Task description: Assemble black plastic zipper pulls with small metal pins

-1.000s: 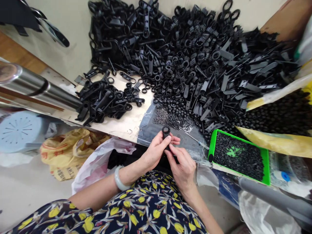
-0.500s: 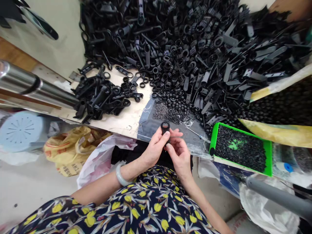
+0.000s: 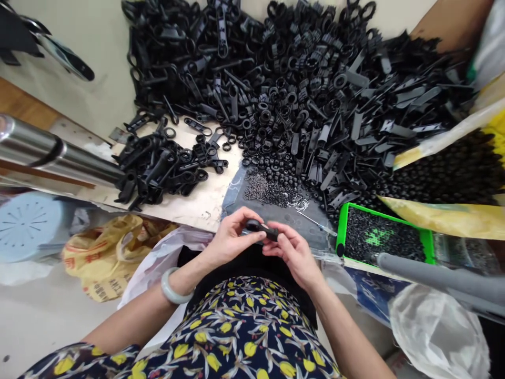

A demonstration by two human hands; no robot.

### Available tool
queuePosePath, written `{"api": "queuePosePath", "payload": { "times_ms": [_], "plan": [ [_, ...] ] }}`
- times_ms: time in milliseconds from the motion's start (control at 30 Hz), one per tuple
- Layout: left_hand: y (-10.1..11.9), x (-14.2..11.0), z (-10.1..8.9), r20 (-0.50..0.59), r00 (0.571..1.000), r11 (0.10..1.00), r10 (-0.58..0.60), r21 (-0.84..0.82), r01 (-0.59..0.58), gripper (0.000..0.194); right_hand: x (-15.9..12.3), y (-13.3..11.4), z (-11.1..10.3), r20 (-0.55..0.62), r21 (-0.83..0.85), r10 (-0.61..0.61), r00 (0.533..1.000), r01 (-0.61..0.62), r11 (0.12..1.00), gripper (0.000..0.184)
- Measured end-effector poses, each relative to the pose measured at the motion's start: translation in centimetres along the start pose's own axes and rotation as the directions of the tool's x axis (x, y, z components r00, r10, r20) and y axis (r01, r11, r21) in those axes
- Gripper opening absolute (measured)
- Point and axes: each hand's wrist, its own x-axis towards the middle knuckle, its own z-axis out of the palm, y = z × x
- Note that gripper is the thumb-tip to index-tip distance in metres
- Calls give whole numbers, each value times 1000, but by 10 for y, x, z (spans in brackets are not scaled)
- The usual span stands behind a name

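A black plastic handle-like part with a rounded end (image 3: 255, 226) lies level between my two hands, just in front of the table edge. My left hand (image 3: 235, 231) pinches its rounded end between thumb and fingers. At the other end, the thumb and fingers of my right hand (image 3: 291, 249) close on the narrower tip. Beyond my hands, a dark mat (image 3: 272, 213) carries small dark pieces (image 3: 258, 188), short silver pins (image 3: 299, 201) and a thin screwdriver-like tool (image 3: 319, 223).
A large heap of black plastic parts (image 3: 276, 79) covers the table's back, with a smaller pile (image 3: 161, 163) at left. To the right stands a green tray (image 3: 342, 231) of tiny black pieces. A metal post (image 3: 87, 158) and a grey bar (image 3: 426, 268) flank the workspace.
The black part has turned from upright, its ring facing me, to lying sideways between my hands. My left hand has moved left and my right fingers now grip the part's right end.
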Motion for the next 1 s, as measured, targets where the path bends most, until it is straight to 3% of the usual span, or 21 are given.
{"api": "queuePosePath", "payload": {
  "times_ms": [67,133,167,233,300,333,400,533,633,733,800,867,933,1000],
  "plan": [
    [1,5,-5,131,985,980,109,150,-129,16,8,-2,-9,9,-77,-8,1000,9,997,43],
    [7,14,-15,290,937,895,195,338,-291,21,15,-5,-19,-21,-361,-174,984,155,920,32],
    [10,19,-20,346,911,829,223,424,-364,27,18,-6,-24,0,-536,-284,959,239,810,26],
    [17,33,-28,362,893,699,267,565,-438,33,23,-7,-31,124,-805,-450,884,355,476,15],
    [21,51,-30,271,905,592,329,687,-421,21,29,-5,-33,244,-903,-518,820,386,187,11],
    [21,63,-28,220,905,539,363,743,-397,16,31,-2,-32,272,-918,-538,798,383,105,11],
    [19,89,-19,172,893,419,416,836,-356,16,35,2,-29,281,-927,-568,774,371,48,10],
    [10,138,2,285,871,161,400,914,-372,19,35,4,-25,260,-918,-583,770,385,99,14],
    [5,159,9,339,873,70,349,920,-386,16,26,0,-29,233,-908,-592,772,391,152,20],
    [4,165,7,324,866,144,380,904,-402,13,14,-6,-42,138,-898,-641,755,368,240,19],
    [8,160,5,311,849,270,428,852,-448,13,8,-11,-53,37,-880,-671,740,343,330,18],
    [15,146,5,283,850,455,444,746,-486,14,7,-17,-64,-46,-865,-673,738,307,396,18],
    [23,125,8,215,895,664,391,608,-436,17,10,-22,-73,-72,-878,-657,751,265,399,18],
    [30,98,14,129,949,818,288,482,-314,18,17,-26,-77,-44,-912,-643,765,231,338,18]
  ]
}}
